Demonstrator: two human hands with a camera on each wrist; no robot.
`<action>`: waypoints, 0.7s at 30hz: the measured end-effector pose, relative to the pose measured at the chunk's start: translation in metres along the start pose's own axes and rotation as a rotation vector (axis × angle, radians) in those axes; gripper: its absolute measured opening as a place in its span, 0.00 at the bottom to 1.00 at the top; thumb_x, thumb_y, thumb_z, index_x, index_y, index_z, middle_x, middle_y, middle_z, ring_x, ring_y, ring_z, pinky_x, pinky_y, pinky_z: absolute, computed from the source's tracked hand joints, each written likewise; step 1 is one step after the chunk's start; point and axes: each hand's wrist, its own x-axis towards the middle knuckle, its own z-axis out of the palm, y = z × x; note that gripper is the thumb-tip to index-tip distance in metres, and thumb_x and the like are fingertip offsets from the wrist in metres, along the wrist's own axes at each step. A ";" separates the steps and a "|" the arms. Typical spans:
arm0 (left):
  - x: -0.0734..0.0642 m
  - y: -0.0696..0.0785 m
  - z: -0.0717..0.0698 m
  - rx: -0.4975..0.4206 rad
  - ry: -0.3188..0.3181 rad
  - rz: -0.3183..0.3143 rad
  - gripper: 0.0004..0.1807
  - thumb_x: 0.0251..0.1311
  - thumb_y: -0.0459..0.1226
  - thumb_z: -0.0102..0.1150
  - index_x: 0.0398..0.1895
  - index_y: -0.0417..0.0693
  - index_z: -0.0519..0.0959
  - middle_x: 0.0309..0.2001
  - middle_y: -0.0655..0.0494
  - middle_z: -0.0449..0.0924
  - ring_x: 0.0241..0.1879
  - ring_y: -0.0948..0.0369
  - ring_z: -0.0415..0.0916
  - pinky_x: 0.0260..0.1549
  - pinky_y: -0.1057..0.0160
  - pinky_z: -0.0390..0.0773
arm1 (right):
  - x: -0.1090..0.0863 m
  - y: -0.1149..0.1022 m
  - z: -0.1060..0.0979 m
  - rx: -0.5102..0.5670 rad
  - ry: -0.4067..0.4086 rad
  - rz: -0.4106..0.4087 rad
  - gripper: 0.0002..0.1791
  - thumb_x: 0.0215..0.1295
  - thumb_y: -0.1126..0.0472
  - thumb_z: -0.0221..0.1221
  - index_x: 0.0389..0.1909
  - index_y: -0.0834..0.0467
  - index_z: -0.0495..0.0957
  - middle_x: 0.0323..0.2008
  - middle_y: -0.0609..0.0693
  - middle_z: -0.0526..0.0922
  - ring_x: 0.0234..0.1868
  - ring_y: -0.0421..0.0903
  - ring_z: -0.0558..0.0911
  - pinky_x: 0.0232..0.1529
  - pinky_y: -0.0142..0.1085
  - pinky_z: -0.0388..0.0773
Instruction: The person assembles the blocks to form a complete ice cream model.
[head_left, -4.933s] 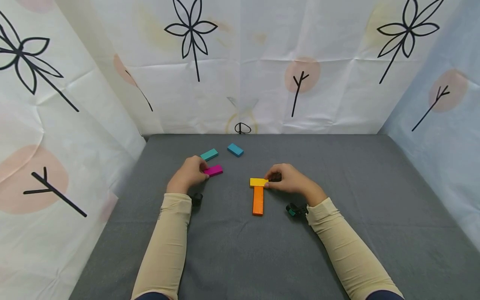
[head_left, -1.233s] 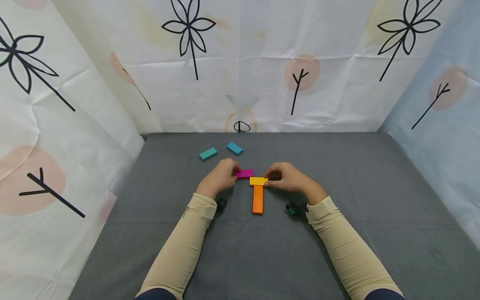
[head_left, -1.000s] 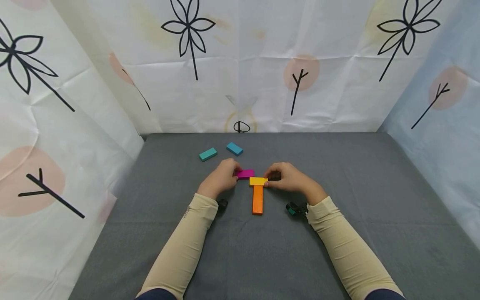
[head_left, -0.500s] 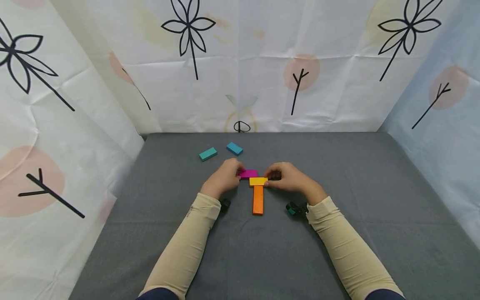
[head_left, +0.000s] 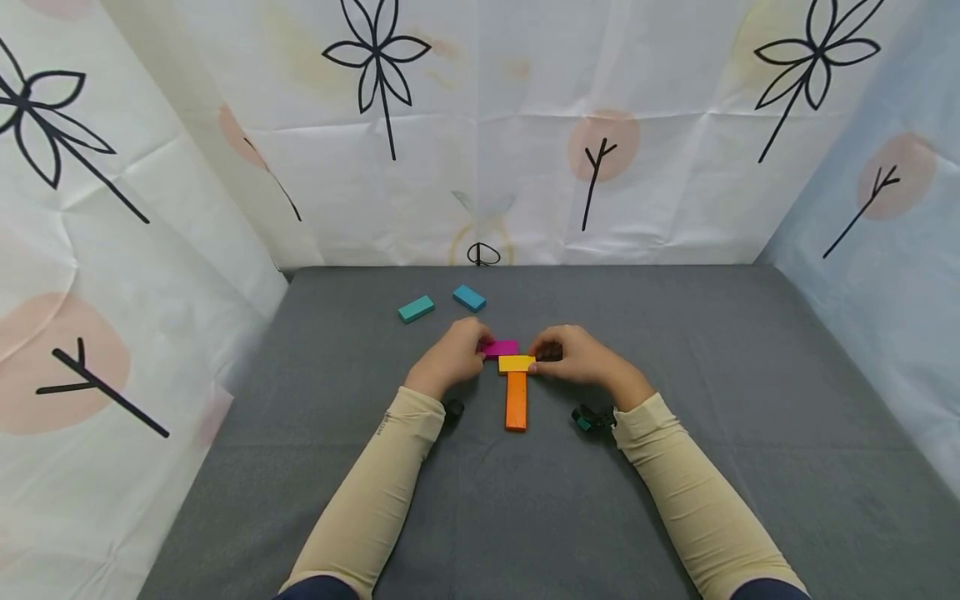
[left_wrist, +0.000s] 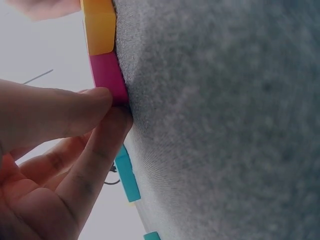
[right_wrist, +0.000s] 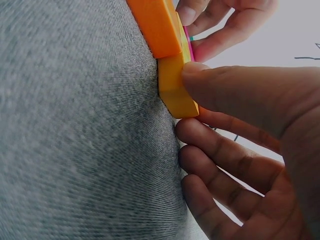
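In the head view my left hand (head_left: pixel 453 358) pinches the left end of a magenta block (head_left: pixel 504 349) between thumb and fingers. The block lies flat just behind a yellow block (head_left: pixel 512 363), offset a little to its left. My right hand (head_left: pixel 576 360) holds the yellow block by its right end, thumb in front, as the right wrist view shows on the yellow block (right_wrist: pixel 174 87). An orange block (head_left: pixel 516 402) runs from the yellow one's front side toward me, the two forming a T. The left fingers hide the magenta block's left end.
A teal block (head_left: pixel 416 309) and a blue block (head_left: pixel 469 298) lie farther back on the grey cloth-covered table (head_left: pixel 675 333), left of the middle. A white printed curtain (head_left: pixel 480 125) rises along the table's back and sides.
My left hand has brought the magenta block rightward from near the teal block to behind the yellow block, sliding it slightly farther right in the last second. My right hand stays on the yellow block.
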 end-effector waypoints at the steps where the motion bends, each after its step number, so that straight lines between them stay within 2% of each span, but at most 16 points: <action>1: 0.000 0.000 0.000 0.001 0.000 0.002 0.15 0.70 0.25 0.57 0.56 0.37 0.86 0.51 0.45 0.81 0.47 0.53 0.75 0.54 0.54 0.83 | 0.000 0.000 0.000 0.003 -0.002 0.001 0.11 0.71 0.59 0.70 0.50 0.58 0.88 0.44 0.51 0.89 0.43 0.44 0.84 0.50 0.43 0.83; 15: 0.001 0.002 0.003 0.026 0.022 0.039 0.15 0.71 0.25 0.57 0.57 0.37 0.85 0.52 0.44 0.82 0.47 0.53 0.76 0.54 0.53 0.83 | 0.002 0.002 -0.001 0.009 -0.012 -0.009 0.10 0.70 0.58 0.71 0.47 0.58 0.88 0.42 0.51 0.88 0.40 0.42 0.84 0.47 0.41 0.83; 21: 0.003 0.002 0.004 0.030 0.031 0.056 0.15 0.70 0.24 0.57 0.56 0.36 0.86 0.51 0.44 0.82 0.47 0.53 0.77 0.54 0.54 0.84 | 0.001 0.003 -0.001 0.014 -0.017 -0.020 0.10 0.72 0.58 0.69 0.48 0.58 0.87 0.44 0.51 0.88 0.43 0.43 0.84 0.50 0.43 0.84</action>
